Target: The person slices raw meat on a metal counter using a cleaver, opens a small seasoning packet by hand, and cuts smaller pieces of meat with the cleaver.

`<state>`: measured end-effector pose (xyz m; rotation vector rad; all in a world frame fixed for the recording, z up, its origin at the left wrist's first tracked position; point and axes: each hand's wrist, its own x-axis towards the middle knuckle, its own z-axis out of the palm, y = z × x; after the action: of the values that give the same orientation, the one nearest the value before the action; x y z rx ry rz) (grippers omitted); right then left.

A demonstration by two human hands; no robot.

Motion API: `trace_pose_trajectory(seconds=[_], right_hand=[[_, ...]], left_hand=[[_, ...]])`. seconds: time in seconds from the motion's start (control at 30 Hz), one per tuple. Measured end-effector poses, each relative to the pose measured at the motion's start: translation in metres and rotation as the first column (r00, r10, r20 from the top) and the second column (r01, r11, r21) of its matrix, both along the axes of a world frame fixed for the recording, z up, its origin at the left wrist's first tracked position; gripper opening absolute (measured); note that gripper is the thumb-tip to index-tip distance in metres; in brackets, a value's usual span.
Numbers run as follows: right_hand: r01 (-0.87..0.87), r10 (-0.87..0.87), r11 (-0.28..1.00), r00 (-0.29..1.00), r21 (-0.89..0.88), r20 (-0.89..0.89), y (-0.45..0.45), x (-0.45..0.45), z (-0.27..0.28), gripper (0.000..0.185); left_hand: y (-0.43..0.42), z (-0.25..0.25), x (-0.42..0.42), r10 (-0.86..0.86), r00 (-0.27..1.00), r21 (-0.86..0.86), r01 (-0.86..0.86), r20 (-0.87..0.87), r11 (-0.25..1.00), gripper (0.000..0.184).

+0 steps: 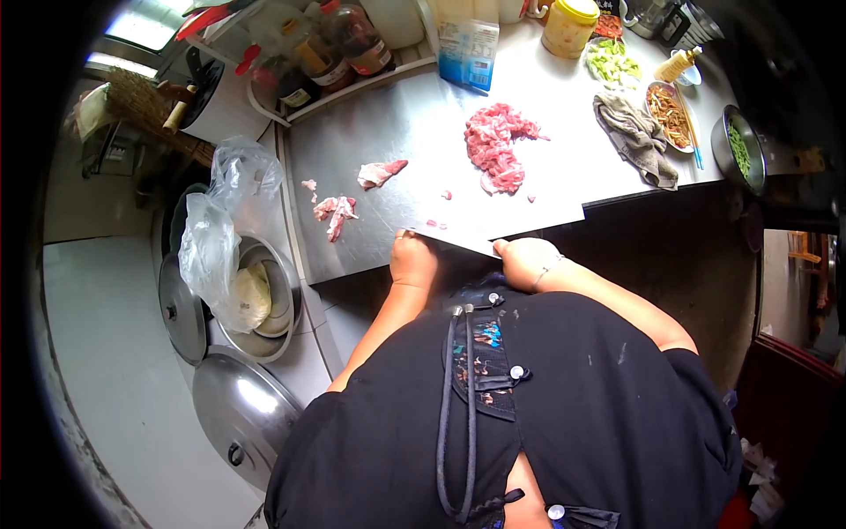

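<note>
At the front edge of the metal work surface point(344, 141), a flat silvery blade, which looks like a kitchen knife point(456, 241), spans between my two hands. My left hand point(413, 257) is closed at the blade's left end. On the other end, my right hand point(529, 261) is closed with the thumb toward the blade; any handle is hidden. Beyond the blade lies a heap of sliced raw meat point(496, 148). Farther left are a chunk of meat point(382, 174) and some fatty trimmings point(336, 214). A few small meat bits point(447, 195) lie near the blade.
A rack of sauce bottles point(357, 40) stands back left, beside a blue-and-white bag point(468, 53). To the right are a grey cloth point(636, 137), a dish of shredded food point(670, 115) and a metal bowl of greens point(738, 150). Pots and lids point(242, 410) sit low left.
</note>
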<state>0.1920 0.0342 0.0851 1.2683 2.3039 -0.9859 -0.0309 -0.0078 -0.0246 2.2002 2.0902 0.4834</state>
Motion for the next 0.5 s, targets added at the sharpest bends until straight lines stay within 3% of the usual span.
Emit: trace_pose_trajectory(seconds=[0.13,0.2,0.33,0.4,0.5], right_hand=[[0.050,-0.049,0.998,0.999,-0.033,0.016,-0.003,0.021,0.004,0.030],[0.121,-0.129,0.988,0.988,-0.091,-0.089,-0.002,0.023,0.001,0.030],[0.167,-0.171,0.985,0.960,-0.038,-0.223,-0.003,0.023,-0.002,0.029],[0.125,-0.135,0.990,0.975,-0.067,-0.177,-0.006,0.021,0.004,0.029],[0.058,-0.068,0.995,0.991,-0.084,-0.119,-0.008,0.020,0.008,0.029]], left_hand=[[-0.001,0.015,0.003,0.080,0.992,0.058,-0.086,0.098,0.995,0.009],[0.000,0.021,0.006,0.023,0.969,0.149,-0.061,0.247,0.987,0.005],[-0.001,0.021,0.008,0.043,0.964,0.143,-0.083,0.263,0.986,0.003],[-0.002,0.022,0.010,0.126,0.965,0.075,-0.147,0.230,0.986,0.004],[-0.003,0.022,0.009,0.106,0.969,0.130,-0.138,0.225,0.982,0.005]])
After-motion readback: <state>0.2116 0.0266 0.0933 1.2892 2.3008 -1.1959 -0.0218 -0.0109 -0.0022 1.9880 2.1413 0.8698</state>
